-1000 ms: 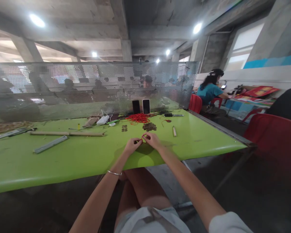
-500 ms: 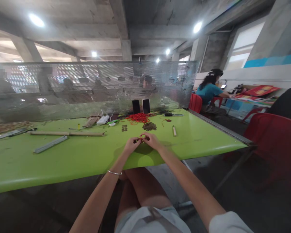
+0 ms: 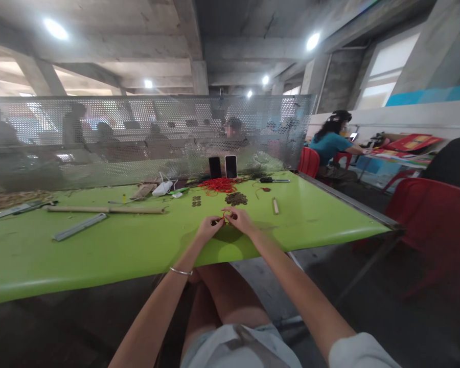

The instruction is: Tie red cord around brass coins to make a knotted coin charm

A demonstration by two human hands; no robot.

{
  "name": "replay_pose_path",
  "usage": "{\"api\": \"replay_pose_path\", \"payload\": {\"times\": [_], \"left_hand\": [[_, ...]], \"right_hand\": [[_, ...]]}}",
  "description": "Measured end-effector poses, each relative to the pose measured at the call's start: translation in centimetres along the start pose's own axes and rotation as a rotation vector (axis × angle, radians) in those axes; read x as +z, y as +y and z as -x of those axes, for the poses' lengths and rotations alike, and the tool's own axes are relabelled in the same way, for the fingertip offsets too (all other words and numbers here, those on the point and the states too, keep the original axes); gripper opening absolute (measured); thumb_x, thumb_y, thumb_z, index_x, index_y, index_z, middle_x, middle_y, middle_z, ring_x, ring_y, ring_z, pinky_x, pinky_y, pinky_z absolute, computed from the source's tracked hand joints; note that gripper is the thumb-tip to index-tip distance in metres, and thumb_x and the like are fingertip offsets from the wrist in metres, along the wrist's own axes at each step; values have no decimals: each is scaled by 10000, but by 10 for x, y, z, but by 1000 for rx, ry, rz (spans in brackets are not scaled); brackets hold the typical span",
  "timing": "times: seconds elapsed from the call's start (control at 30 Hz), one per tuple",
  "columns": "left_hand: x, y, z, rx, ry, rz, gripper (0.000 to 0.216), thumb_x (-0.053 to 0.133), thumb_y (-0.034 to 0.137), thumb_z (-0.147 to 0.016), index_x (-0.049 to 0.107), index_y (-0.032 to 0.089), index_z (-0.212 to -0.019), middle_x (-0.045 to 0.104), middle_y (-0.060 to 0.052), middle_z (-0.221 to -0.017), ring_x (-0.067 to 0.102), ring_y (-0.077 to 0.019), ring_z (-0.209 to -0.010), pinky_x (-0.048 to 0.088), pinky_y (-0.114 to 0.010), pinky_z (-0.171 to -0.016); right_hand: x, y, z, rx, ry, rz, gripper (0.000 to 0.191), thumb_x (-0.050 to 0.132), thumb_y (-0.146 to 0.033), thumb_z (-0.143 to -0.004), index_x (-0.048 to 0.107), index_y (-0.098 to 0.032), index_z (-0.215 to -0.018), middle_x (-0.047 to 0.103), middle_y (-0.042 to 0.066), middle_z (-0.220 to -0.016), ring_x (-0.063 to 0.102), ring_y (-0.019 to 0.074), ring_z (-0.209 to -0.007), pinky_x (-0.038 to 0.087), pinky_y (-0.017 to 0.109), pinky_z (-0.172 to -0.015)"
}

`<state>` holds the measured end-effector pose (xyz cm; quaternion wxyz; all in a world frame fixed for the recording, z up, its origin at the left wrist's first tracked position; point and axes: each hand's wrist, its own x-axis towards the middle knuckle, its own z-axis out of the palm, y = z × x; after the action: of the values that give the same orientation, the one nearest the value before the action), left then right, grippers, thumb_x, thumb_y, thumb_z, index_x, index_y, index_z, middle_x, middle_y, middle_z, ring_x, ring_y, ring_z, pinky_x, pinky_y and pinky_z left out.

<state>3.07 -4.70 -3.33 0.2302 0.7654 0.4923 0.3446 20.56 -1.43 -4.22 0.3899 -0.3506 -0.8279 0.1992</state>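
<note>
My left hand [image 3: 209, 227] and my right hand [image 3: 240, 221] meet over the green table [image 3: 99, 250], near its front edge. Both pinch a short red cord [image 3: 224, 218] strung between the fingertips; small dark pieces on it are too tiny to name. Just beyond the hands lie a heap of dark coins [image 3: 236, 199] and a pile of red cords [image 3: 217, 185]. A thin bracelet sits on my left wrist.
Two phones [image 3: 223, 167] lean against a perforated metal screen [image 3: 145, 138] at the table's back. A long stick [image 3: 107, 210], a metal bar [image 3: 79, 227] and a white mask [image 3: 163, 188] lie to the left. Red chairs [image 3: 433, 214] stand on the right; people sit behind the screen and far right.
The fingertips have drawn slightly closer together on the red cord, and the view has shifted a little. Otherwise the hands stay in the same spot.
</note>
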Motion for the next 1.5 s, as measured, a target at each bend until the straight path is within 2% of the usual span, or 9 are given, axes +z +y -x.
{"api": "replay_pose_path", "payload": {"times": [0.2, 0.7, 0.97, 1.1, 1.3, 1.5], "left_hand": [[1, -6, -3, -16, 14, 6, 259, 530, 320, -887, 586, 118, -1039, 614, -59, -1010, 610, -179, -850, 525, -346, -732], [1, 2, 0, -37, -15, 52, 243, 536, 313, -884, 593, 117, -1016, 618, -53, -987, 612, -174, -834, 527, -336, -721], [0, 3, -1, -79, 101, 149, 245, 536, 312, -884, 587, 117, -1023, 615, -54, -986, 611, -171, -828, 528, -333, -712], [-1, 2, -2, -111, 141, 200, 262, 530, 321, -887, 578, 115, -1042, 611, -58, -996, 611, -176, -840, 528, -343, -721], [1, 3, -3, -156, 151, 235, 261, 524, 316, -892, 569, 120, -1059, 609, -64, -1001, 611, -168, -835, 530, -342, -718], [0, 7, -5, -148, 210, 252, 252, 527, 309, -891, 571, 121, -1054, 610, -64, -998, 610, -166, -837, 527, -346, -727]], "right_hand": [[-1, -4, 1, -26, -52, 6, 248, 508, -334, -915, 572, -134, -1045, 613, 44, -936, 604, 132, -753, 524, 308, -677], [-3, -9, 2, 7, 9, 35, 243, 511, -331, -912, 575, -131, -1035, 610, 48, -959, 604, 144, -794, 520, 331, -713], [-4, -11, 4, 23, 41, 6, 277, 491, -347, -922, 543, -131, -1087, 603, 38, -911, 594, 122, -707, 519, 291, -637], [-3, -13, 5, 10, -10, 6, 278, 498, -361, -917, 552, -127, -1058, 601, 26, -865, 582, 109, -660, 510, 269, -598], [-3, -10, 4, -11, -41, 50, 255, 501, -362, -914, 586, -126, -965, 608, 26, -864, 591, 123, -712, 512, 297, -658], [-4, -10, 4, -36, -54, 65, 241, 505, -344, -914, 585, -127, -982, 610, 34, -903, 597, 134, -754, 514, 312, -686]]}}
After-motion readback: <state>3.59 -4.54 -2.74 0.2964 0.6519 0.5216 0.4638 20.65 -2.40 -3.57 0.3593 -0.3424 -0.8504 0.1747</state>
